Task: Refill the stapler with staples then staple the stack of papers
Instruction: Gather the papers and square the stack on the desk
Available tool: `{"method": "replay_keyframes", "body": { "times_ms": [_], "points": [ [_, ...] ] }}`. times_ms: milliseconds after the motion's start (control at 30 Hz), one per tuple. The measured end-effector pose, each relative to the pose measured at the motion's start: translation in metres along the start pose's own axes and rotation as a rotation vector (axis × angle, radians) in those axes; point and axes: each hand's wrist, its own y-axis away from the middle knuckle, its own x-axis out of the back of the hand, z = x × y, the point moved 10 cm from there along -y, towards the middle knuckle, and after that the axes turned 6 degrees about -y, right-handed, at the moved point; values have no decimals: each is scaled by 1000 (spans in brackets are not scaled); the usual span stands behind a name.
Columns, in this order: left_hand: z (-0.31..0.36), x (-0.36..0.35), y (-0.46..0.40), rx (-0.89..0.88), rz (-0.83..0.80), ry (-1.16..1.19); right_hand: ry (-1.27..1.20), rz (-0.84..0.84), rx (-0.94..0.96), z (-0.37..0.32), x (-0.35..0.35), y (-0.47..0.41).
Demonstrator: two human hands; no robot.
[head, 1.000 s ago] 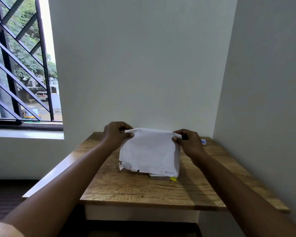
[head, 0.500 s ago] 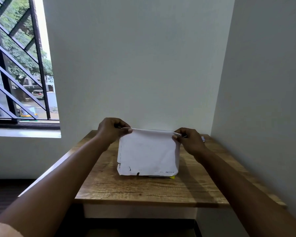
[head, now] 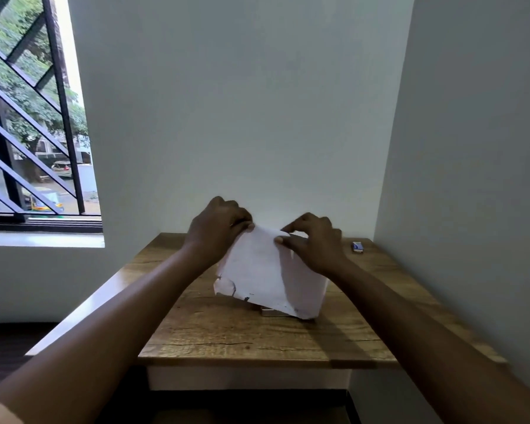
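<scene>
Window (head: 28, 117): upper left of the frame, crossed by dark diagonal bars, with trees and a street behind it.
Table (head: 227, 338): wooden top in the lower centre, pushed into the corner where two pale walls meet.
Left hand (head: 218, 228): centre of the frame, just left of the papers; its curled fingers and thumb pinch the upper left corner of the stack.
Stack of papers (head: 266, 276): centre of the frame, white, held up on edge between both hands, tilted so that its lower right corner comes down toward the table; the lower left corner is torn and curled.
Metal object (head: 271, 312): a small silvery piece lying on the table just under the lower edge of the papers; mostly hidden, so I cannot tell whether it is the stapler.
Right hand (head: 312, 243): just right of centre, at the top edge of the stack; thumb and forefinger pinch the paper while the other fingers curl above it.
Small box (head: 357, 246): blue and white, on the far right part of the table near the wall, well apart from the papers; possibly the staples.
</scene>
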Motion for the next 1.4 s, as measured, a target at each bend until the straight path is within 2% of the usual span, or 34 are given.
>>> {"method": "replay_keyframes", "body": {
  "times_ms": [67, 167, 267, 400, 500, 733, 1233, 1300, 1400],
  "points": [
    [21, 0, -4, -78, 26, -62, -22, 38, 132, -32, -1, -4],
    [33, 8, -8, -118, 68, -72, 6, 123, 192, -52, 8, -9],
    [43, 12, -5, -252, 55, -182, 119, 130, 257, -56, 10, -10],
    [59, 20, 11, -407, 125, -372, 200, 125, 353, -57, 10, -1],
    [58, 25, 22, -461, 172, -453, 271, 115, 362, -40, 12, 5],
    [40, 36, 34, -422, 201, -456, 394, 105, 284, 7, 23, 9],
    [36, 32, 40, -393, 181, -381, 566, 159, 403, 18, 30, 15],
    [19, 36, 39, -322, 165, -364, 670, 116, 325, 41, 33, 11],
    [-47, 64, 34, 29, 222, -206, 721, 110, 40, 102, 67, 10]
  ]
}}
